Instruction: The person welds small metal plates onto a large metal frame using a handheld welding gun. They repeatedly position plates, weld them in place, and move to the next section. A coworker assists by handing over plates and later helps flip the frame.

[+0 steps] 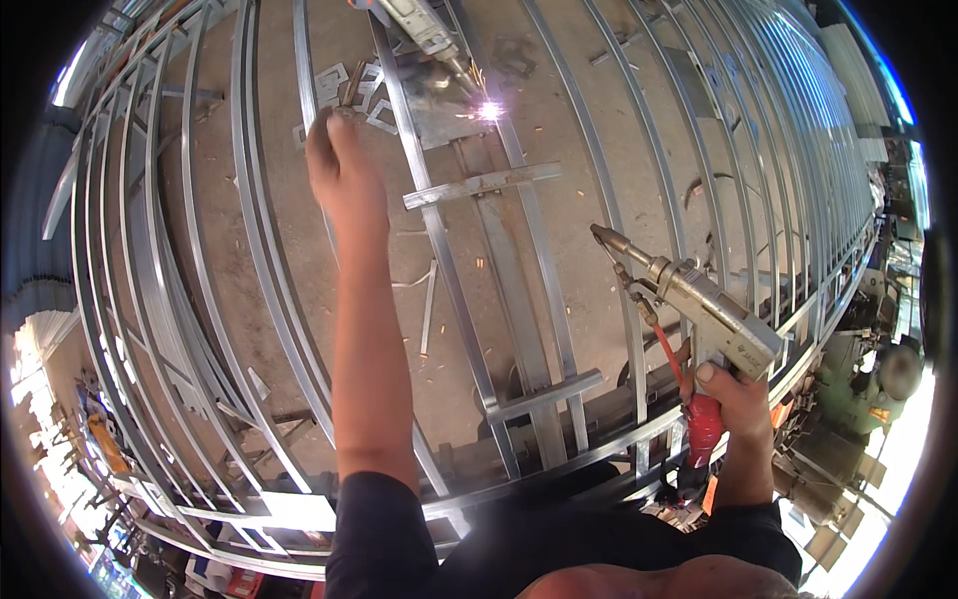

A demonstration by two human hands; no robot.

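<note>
My right hand [736, 397] is wrapped around the red-taped grip of a handheld welding gun [714, 304]. The gun's copper-coloured nozzle points up and left, above the metal bars. My left arm reaches far forward. At its end my left hand [346, 170] is closed, fingers pressed together over a long silvery metal bar [304, 65]; whether they grip that bar or a small piece is hidden. Just beyond the fingertips lie several flat metal brackets [379, 115]. A short crosspiece [484, 185] lies across two bars, right of my left hand.
A second welding gun [424, 35], held by another person, throws a bright spark [489, 112] at a bar ahead. Long parallel bars form a wide frame above the concrete floor [539, 290], where small scraps are scattered. A lower crosspiece [546, 394] joins two bars nearer me.
</note>
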